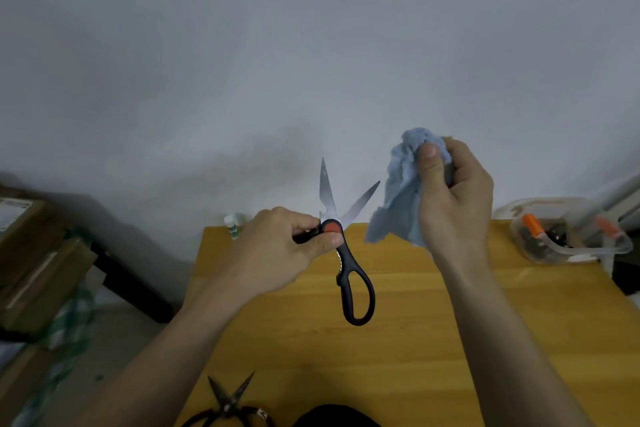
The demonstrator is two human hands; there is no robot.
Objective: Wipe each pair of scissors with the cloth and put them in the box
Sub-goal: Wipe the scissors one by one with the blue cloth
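- My left hand (277, 246) had the kitchen scissors (341, 243) up off the tabletop (398, 340), fingers (325, 238) curled round one black handle, thumb pressed just under the red pivot; that handle was mostly hidden in my grip.
- Blades splayed open in a V, tips pointing up and away from me, the free handle loop hanging down toward me, so the long axis ran roughly near-to-far.
- My right hand (450, 198) was bunched tight on the blue cloth (401, 191), thumb on top, a loose corner dangling below.
- The relation that mattered: the cloth sat just to the right of the right-hand blade, near but apart, nothing touching yet. I judged the wipe would come in from the right, along the blade from pivot to tip.
- The clear plastic box (568, 232) stood at the far right corner of the tabletop, my right hand the nearer one to it; something orange and dark lay inside, too blurred to name.
- A second pair of dark scissors (228, 402) lay at the near edge, handles cut off by the frame.
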